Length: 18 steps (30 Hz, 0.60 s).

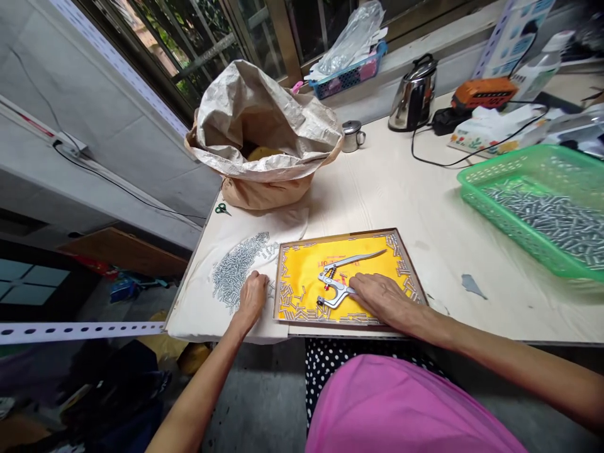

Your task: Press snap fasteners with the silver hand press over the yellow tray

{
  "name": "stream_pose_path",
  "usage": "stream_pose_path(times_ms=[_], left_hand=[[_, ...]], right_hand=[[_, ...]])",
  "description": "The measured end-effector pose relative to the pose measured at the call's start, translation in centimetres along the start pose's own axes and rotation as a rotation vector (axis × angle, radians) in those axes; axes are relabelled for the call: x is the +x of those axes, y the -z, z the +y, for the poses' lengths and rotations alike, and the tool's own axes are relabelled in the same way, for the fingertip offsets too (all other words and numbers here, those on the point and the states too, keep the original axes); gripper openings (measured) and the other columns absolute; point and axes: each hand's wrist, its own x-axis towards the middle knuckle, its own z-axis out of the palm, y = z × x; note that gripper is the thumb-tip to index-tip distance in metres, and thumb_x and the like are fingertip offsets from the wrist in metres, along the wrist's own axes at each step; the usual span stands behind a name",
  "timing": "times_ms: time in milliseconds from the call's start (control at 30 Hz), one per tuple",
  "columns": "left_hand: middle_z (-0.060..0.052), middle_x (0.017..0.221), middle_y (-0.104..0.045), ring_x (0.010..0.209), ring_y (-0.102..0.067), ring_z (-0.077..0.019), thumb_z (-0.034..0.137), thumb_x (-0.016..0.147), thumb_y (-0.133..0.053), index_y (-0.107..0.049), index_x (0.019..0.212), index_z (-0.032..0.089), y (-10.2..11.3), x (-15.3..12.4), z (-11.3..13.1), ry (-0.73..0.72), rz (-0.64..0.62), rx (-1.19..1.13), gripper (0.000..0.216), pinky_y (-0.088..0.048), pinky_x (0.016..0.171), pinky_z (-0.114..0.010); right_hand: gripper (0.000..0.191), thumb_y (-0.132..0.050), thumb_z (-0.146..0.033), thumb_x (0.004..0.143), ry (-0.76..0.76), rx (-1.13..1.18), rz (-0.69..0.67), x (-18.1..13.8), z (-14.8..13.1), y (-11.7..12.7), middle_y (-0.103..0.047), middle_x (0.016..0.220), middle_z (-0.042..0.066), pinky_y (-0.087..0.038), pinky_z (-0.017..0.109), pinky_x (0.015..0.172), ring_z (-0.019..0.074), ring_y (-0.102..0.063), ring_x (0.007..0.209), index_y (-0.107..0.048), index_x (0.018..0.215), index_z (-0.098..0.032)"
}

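Observation:
My right hand [380, 299] is wrapped over the lower handle of silver snap pliers [337, 290]. The pliers' jaws point left and their upper handle stands apart from the lower one. They are over a shallow tray [278, 277] lined with yellow, where small silvery metal pieces lie along the edges. At the right side of a heap of small metal pieces [233, 270], like short springs or pins, my left hand [255, 292] is closed with fingers curled down. What its fingertips hold, if anything, is hidden. The heap lies on a pale cloth [189, 308].
Behind the heap stands a large open sack [268, 189], with green-handled scissors [223, 209] beside it. A green basket [491, 233] of metal pieces is at right. Farther back are a metal mug [352, 137], a kettle [413, 94], an orange device [484, 93] and a blue basket [349, 78].

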Motion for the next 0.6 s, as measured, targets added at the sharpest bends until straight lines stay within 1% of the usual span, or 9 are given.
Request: stream_pose_path(times_ms=[67,167,233,367,467,533,600], left_hand=[[-0.009,0.102,-0.062,0.089,-0.059,-0.0189,0.019,0.099,-0.032,-0.067,0.091,0.016,-0.3,-0.4,0.0,-0.015,-0.001,0.002,0.036,-0.038,0.074,-0.028],[-0.008,0.106,-0.062,0.096,-0.057,-0.019,0.019,0.099,-0.033,-0.066,0.103,0.018,-0.5,-0.9,0.1,-0.04,0.001,-0.008,0.034,-0.038,0.077,-0.027],[-0.008,0.108,-0.061,0.102,-0.056,-0.0196,0.019,0.099,-0.034,-0.065,0.108,0.02,-0.6,-1.1,0.2,-0.057,-0.002,0.009,0.032,-0.039,0.079,-0.027],[-0.011,0.11,-0.061,0.106,-0.054,-0.0229,0.013,0.096,-0.037,-0.065,0.101,0.016,-0.3,-0.9,0.7,-0.11,-0.037,0.095,0.029,-0.041,0.081,-0.03],[-0.014,0.107,-0.062,0.103,-0.055,-0.0246,0.007,0.092,-0.039,-0.064,0.094,0.015,0.1,-0.6,0.9,-0.137,-0.029,0.094,0.027,-0.043,0.08,-0.032],[-0.013,0.103,-0.064,0.101,-0.058,-0.0242,0.007,0.09,-0.041,-0.064,0.089,0.016,0.4,-0.4,0.9,-0.123,0.026,0.022,0.025,-0.044,0.081,-0.031],[-0.011,0.097,-0.066,0.094,-0.061,-0.0221,0.011,0.089,-0.046,-0.065,0.086,0.016,0.8,-0.4,1.1,-0.074,0.112,-0.15,0.02,-0.045,0.081,-0.03]], right_hand=[[0.018,-0.041,-0.027,0.099,-0.03,0.03,-0.021,0.0,-0.1,0.2,-0.063,0.083,0.005,-0.035,0.03,0.065,0.0179,-0.057,0.072,-0.054,0.09,-0.02],[0.019,-0.04,-0.029,0.1,-0.077,0.057,-0.039,-0.1,-0.2,0.5,-0.063,0.083,0.005,-0.035,0.029,0.064,0.0176,-0.058,0.072,-0.052,0.089,-0.02],[0.017,-0.041,-0.029,0.1,-0.098,0.052,-0.051,-0.2,-0.3,0.6,-0.064,0.084,0.005,-0.035,0.029,0.063,0.0175,-0.059,0.072,-0.051,0.089,-0.021],[0.017,-0.04,-0.03,0.101,-0.11,0.035,-0.084,0.0,-0.8,0.9,-0.065,0.086,0.005,-0.035,0.029,0.062,0.0179,-0.061,0.073,-0.051,0.091,-0.021],[0.021,-0.038,-0.036,0.102,-0.151,0.025,-0.141,0.4,-1.2,0.8,-0.068,0.086,0.007,-0.032,0.03,0.06,0.0197,-0.064,0.073,-0.052,0.098,-0.021],[0.024,-0.036,-0.039,0.103,-0.165,0.017,-0.171,0.6,-1.2,0.6,-0.069,0.085,0.006,-0.031,0.031,0.059,0.0208,-0.064,0.072,-0.052,0.101,-0.021],[0.022,-0.036,-0.036,0.103,-0.112,0.004,-0.143,0.5,-1.0,0.4,-0.069,0.084,0.006,-0.032,0.032,0.063,0.0212,-0.063,0.073,-0.053,0.103,-0.022]])
